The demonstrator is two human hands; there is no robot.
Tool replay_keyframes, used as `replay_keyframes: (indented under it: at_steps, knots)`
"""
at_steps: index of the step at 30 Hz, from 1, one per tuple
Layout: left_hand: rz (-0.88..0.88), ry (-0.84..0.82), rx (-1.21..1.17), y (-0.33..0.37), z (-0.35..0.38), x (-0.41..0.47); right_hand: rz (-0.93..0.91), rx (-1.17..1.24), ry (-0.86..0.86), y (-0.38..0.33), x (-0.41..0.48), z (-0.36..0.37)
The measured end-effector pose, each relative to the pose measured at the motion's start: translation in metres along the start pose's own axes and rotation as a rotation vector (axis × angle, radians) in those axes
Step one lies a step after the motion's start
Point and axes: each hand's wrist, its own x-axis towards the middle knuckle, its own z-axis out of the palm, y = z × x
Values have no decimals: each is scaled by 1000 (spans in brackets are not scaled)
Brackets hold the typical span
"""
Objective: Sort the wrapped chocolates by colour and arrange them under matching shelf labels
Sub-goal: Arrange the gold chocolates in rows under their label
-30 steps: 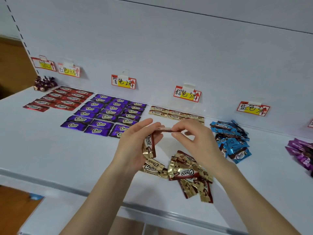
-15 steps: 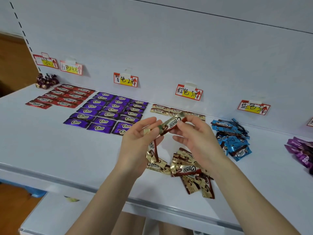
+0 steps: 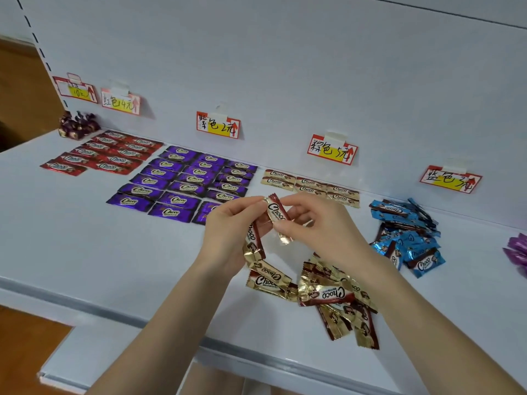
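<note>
White shelf point(image 3: 85, 252), loose gold Choco pile point(image 3: 328, 293) near front edge (gold row point(image 3: 310, 185) under 5元 label point(image 3: 332, 149)). R hand point(image 3: 322, 232) pinching tilted gold Choco point(image 3: 276, 212) above shelf; L hand point(image 3: 228, 238) gripping second gold Choco point(image 3: 253, 238).

- A gold chocolate point(image 3: 276, 213), brown-ended, stands tilted, pinched by the right hand point(image 3: 328, 232).
- A second gold chocolate point(image 3: 253, 240) hangs from the left hand point(image 3: 228, 232).
- The loose gold pile point(image 3: 328, 292) lies jumbled beneath them.
- The gold rows point(image 3: 310, 186), purple rows point(image 3: 185, 181) and red rows point(image 3: 105, 155) lie flat.
- The blue heap point(image 3: 405, 235) is untidy.
</note>
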Motion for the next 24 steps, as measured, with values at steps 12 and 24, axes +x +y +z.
replay_keyframes:
  at_steps: [12, 24]
  knots:
    - [-10, 94, -80, 2, -14, 16, 84, -371, -46, 71, 91, 12]
    - [36, 122, -110, -3, -19, 17, -72, -623, -31, 78, 65, 19]
